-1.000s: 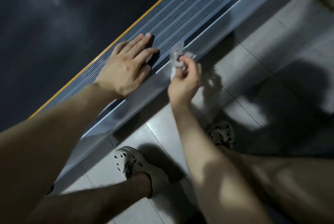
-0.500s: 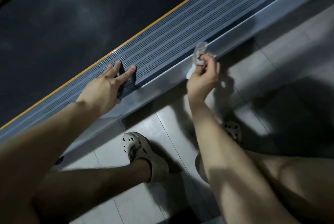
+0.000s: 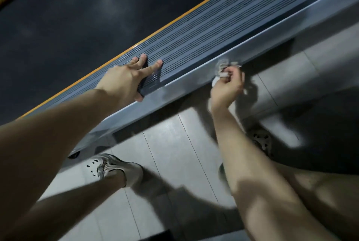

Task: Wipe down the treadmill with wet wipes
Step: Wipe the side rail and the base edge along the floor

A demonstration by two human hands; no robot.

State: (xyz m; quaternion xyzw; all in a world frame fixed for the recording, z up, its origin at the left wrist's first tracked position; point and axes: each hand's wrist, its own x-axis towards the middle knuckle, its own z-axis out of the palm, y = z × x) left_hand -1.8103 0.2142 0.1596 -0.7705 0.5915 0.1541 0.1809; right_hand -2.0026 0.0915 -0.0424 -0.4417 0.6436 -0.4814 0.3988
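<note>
The treadmill runs diagonally across the head view: a black belt (image 3: 77, 23), a yellow stripe, a ribbed grey side rail (image 3: 223, 28) and a smooth silver outer edge (image 3: 272, 32). My left hand (image 3: 126, 81) rests on the ribbed rail with fingers spread and the thumb hooked over its outer lip. My right hand (image 3: 227, 87) is closed on a crumpled white wet wipe (image 3: 223, 65), pressed against the silver outer edge. Part of the wipe is hidden by my fingers.
Grey floor tiles (image 3: 174, 153) lie beside the treadmill. My feet in pale perforated clogs stand on them, the left shoe (image 3: 112, 168) close to the frame, the right shoe (image 3: 260, 139) behind my right forearm. Dark shadow covers the floor at right.
My right hand with the wipe has slid along the silver edge. My left hand has shifted along the ribbed rail, its fingers now spread and thumb over the lip. The camera view has swung.
</note>
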